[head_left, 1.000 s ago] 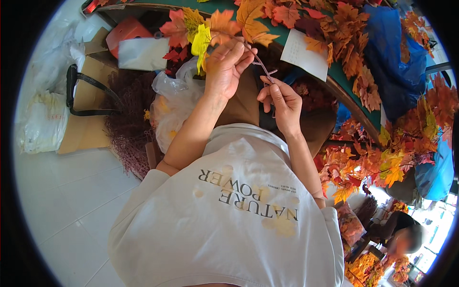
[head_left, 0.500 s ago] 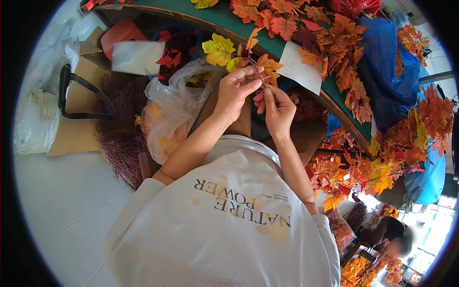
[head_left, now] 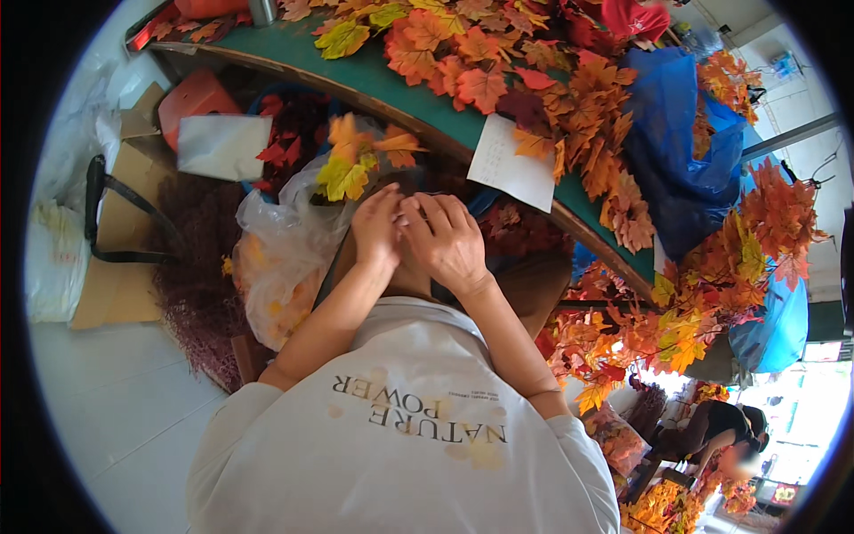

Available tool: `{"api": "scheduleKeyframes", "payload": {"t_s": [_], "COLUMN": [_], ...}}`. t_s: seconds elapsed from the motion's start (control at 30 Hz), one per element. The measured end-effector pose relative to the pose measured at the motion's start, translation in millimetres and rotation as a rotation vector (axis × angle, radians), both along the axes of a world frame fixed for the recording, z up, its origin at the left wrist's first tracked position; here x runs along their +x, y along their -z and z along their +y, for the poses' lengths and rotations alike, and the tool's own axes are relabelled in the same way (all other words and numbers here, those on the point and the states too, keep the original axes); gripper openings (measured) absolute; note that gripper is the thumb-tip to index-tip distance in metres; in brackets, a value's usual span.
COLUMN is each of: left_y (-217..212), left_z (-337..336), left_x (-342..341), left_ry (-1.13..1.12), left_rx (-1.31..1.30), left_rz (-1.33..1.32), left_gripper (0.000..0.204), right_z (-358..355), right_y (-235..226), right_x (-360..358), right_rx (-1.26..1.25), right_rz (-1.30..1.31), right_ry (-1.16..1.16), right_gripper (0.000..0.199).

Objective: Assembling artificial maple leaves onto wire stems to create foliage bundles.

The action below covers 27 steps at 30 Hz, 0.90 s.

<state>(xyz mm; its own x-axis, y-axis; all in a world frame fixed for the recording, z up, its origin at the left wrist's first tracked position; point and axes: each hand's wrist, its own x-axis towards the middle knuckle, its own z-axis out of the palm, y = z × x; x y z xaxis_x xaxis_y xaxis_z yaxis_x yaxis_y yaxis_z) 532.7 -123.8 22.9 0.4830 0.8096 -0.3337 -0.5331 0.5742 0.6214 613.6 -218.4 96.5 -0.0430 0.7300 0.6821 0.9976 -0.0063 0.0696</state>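
Observation:
My left hand (head_left: 377, 230) and my right hand (head_left: 447, 242) meet in front of my lap, fingers closed and touching one another. From the far side of my left hand rises an artificial maple leaf branch (head_left: 349, 171), with yellow-green and orange leaves. Its stem runs down into my fingers, where it is hidden. The backs of my right fingers face up and cover the spot where both hands grip. Just left of my left forearm is a clear plastic bag (head_left: 283, 267) holding orange and yellow pieces.
A green-topped table (head_left: 307, 55) curves across the far side, bearing piled maple leaves (head_left: 480, 84), a paper sheet (head_left: 511, 165) and a blue bag (head_left: 680, 133). Left are a cardboard box (head_left: 120, 285), dark twiggy stems (head_left: 200, 294) and a red stool (head_left: 191, 100). Another person (head_left: 725, 427) bends at lower right.
Both hands have come down and nearer to me, bringing the leaf branch left and lower. My right hand has turned over and now lies against my left fingers, hiding the stem.

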Motion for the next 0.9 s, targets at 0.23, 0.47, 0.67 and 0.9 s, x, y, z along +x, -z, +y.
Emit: {"api": "scheduleKeyframes", "payload": {"t_s": [0.23,0.47,0.67,0.9], "left_y": [88,46,21,-7], "left_z": [53,47,60,55], "left_x": [-17,-11,-21,-13], "left_ry": [0.127,0.521,0.54,0.465], "left_rx": [-0.618,-0.468,-0.273,-0.148], "left_rz": [-0.12,-0.321,-0.408,-0.266], "left_gripper": [0.011,0.011,0.014,0.021], "right_z": [39,134,146,131], "right_y": [-59,-56,-52,-79], "right_x": [104,225,221,229], "right_rx": [0.11,-0.067,-0.071,0.068], "right_rz": [0.155,0.466,0.536,0.96], "right_ry": [0.153,0.39,0.393,0.456], "right_gripper": [0.006,0.027,0.027,0.027]}}
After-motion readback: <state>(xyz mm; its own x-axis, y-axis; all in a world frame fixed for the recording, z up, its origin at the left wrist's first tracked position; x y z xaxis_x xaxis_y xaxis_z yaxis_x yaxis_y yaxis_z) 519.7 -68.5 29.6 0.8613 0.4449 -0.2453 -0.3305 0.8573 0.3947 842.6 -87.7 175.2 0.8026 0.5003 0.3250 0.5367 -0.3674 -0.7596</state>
